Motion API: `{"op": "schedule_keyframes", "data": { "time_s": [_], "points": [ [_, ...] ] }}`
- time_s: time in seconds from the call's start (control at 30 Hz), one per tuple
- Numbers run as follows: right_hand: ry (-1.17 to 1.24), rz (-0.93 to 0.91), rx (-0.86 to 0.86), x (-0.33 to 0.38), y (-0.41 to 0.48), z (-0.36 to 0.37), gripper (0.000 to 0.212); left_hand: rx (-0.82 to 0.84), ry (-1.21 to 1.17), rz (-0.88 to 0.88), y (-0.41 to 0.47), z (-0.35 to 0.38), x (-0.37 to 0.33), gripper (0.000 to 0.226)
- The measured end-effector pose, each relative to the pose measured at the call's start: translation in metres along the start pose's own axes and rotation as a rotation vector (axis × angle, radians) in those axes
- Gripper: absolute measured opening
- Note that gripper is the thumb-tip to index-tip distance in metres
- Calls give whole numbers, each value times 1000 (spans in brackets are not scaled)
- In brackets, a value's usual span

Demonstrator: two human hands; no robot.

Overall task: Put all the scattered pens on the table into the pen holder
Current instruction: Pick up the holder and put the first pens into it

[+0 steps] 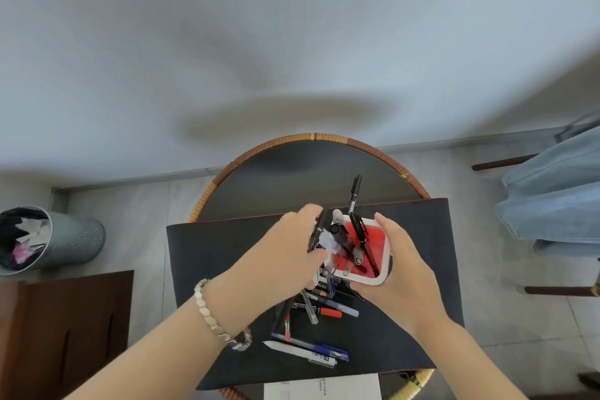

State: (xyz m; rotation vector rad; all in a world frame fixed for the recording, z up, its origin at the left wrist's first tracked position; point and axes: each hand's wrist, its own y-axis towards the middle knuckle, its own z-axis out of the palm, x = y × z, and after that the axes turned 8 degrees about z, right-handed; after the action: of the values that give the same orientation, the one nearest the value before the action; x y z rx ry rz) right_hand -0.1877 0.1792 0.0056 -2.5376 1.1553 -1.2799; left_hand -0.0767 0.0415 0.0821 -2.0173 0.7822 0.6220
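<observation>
my right hand (394, 265) grips the pen holder (383, 273) steady; my left hand (289, 248) fingers, pinching pens (316, 232), should tilt them tips-down inside.

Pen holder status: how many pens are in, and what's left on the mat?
Several pens already stand in the pen holder, steadied by the right hand. The left hand brings a bunch of pens to its rim. A pile and two pens remain on the mat.

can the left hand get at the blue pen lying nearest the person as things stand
Probably not straight away: the left hand is full of pens at the pen holder. The blue pen lies uncovered on the black mat beside the left forearm.
</observation>
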Motion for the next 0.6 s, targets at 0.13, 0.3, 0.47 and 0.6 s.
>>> {"op": "schedule_keyframes", "data": {
  "time_s": [0.13,0.3,0.47,0.6],
  "points": [
    [-2,24,23,-5,-5,2,90,-49,-113,-100,-9,-5,11,47],
    [2,40,20,-5,-3,4,89,-25,36,-68,-17,-10,8,19],
    [4,28,13,-5,0,4,89,7,98,-57,-22,-9,0,34],
    [2,26,11,-7,0,4,88,-44,229,22,-23,-15,-3,16]
  ]
}}
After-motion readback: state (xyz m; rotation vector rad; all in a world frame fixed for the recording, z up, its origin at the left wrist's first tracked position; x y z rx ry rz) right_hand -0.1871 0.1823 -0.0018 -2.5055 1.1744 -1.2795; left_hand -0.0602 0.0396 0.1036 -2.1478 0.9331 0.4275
